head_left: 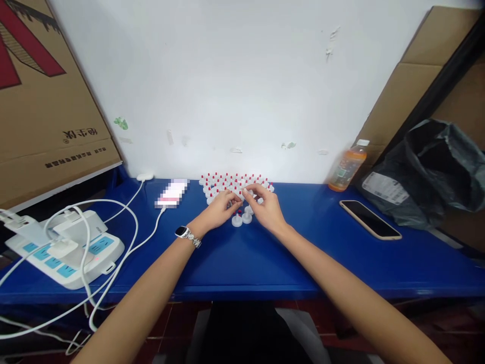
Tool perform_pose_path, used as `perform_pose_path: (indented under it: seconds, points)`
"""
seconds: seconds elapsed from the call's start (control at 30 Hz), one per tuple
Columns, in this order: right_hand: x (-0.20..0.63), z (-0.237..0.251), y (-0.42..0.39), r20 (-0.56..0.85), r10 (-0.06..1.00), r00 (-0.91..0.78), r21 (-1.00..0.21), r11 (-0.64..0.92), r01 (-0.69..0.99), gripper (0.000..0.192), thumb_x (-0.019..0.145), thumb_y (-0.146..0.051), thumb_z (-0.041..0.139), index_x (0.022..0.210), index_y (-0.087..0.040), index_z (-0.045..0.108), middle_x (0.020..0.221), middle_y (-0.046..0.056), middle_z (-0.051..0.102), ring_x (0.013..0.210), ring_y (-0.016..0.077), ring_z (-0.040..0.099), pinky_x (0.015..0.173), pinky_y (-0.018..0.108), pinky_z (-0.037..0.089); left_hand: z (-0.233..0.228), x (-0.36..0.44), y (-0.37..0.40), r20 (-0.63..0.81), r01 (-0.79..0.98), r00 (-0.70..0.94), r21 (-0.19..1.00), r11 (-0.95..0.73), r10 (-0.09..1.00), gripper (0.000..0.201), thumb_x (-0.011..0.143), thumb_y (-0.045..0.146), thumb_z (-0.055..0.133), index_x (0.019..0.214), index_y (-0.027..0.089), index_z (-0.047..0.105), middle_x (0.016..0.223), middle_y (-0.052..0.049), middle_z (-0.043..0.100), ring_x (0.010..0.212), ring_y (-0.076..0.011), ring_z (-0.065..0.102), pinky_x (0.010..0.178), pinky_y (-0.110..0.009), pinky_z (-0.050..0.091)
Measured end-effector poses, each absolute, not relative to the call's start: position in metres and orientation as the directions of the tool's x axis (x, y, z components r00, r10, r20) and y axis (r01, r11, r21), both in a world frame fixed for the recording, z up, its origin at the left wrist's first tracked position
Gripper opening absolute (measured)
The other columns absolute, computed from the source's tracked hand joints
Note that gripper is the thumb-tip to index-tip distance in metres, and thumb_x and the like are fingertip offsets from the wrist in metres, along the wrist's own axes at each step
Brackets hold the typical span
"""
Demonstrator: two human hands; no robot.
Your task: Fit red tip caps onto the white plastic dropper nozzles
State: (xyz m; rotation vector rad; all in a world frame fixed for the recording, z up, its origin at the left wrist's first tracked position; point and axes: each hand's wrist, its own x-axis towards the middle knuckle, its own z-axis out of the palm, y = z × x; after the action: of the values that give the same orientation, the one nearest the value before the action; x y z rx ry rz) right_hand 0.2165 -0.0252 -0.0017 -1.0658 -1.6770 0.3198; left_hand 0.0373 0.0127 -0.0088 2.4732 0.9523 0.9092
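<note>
Two bare hands meet over a cluster of small white caps (235, 184) w/ red tips, massed at the back of a blue table (246, 258) against a white wall. The left hand (220, 210), wrist in a silver watch (186, 234), is curled, thumb and forefinger pinched together on a small white piece at the cluster's near edge; the piece itself is too small to make out. The right hand (265, 205) mirrors it, fingertips drawn in and touching the same spot, so both grips are closed down to a fine pinch, fingers nearly meeting between the hands. Whether each holds its own piece or both share one can't be told.

Just below the fingers, three loose caps (242, 217) sit apart from the main group on the bare tabletop, touching or nearly touching one another.

At left: a white power strip (66, 253) w/ blue sockets, chargers and white cables (125, 237), beside a cardboard box (41, 101). Near the cluster's left lies a pixelated phone (172, 193) on a cable. At right: a dark phone (369, 219) face up, an orange drink bottle (346, 167) by the wall, and a black plastic bag (435, 167).
</note>
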Motion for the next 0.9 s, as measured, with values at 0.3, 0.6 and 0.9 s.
perform_pose_path:
  seconds: [0.3, 0.6, 0.9]
  points:
    - [0.218, -0.004, -0.023, 0.623, 0.78, -0.061, -0.67, 0.572, 0.473, 0.015, 0.086, -0.032, 0.062, 0.09, -0.02, 0.071, 0.079, 0.002, 0.065, 0.072, 0.016, 0.057, 0.072, 0.031, 0.046, 0.003, 0.026, 0.014, 0.429, 0.542, 0.519, 0.504, -0.673, 0.739, 0.037, 0.099, 0.042, 0.038, 0.088, 0.018, 0.064, 0.085, -0.005, 0.064, 0.081, -0.0191, 0.057, 0.074, -0.032, 0.044]
    - [0.194, -0.004, -0.01, 0.531, 0.796, -0.289, -0.638, 0.6, 0.482, 0.014, 0.085, -0.019, 0.06, 0.09, -0.02, 0.074, 0.086, 0.003, 0.074, 0.077, 0.0161, 0.066, 0.074, 0.029, 0.048, 0.012, -0.003, 0.014, 0.38, 0.551, 0.513, 0.543, -0.634, 0.77, 0.025, 0.083, 0.022, 0.054, 0.104, 0.02, 0.067, 0.101, -0.004, 0.07, 0.088, -0.0184, 0.063, 0.079, -0.03, 0.048]
    - [0.194, -0.01, -0.004, 0.483, 0.769, -0.418, -0.519, 0.636, 0.571, 0.016, 0.087, -0.023, 0.061, 0.096, -0.023, 0.075, 0.086, 0.002, 0.075, 0.08, 0.0171, 0.063, 0.079, 0.032, 0.045, 0.006, -0.014, 0.016, 0.172, 0.602, 0.579, 0.57, -0.56, 0.797, 0.027, 0.073, 0.037, 0.072, 0.094, 0.019, 0.07, 0.089, -0.003, 0.069, 0.081, -0.0192, 0.063, 0.073, -0.03, 0.048]
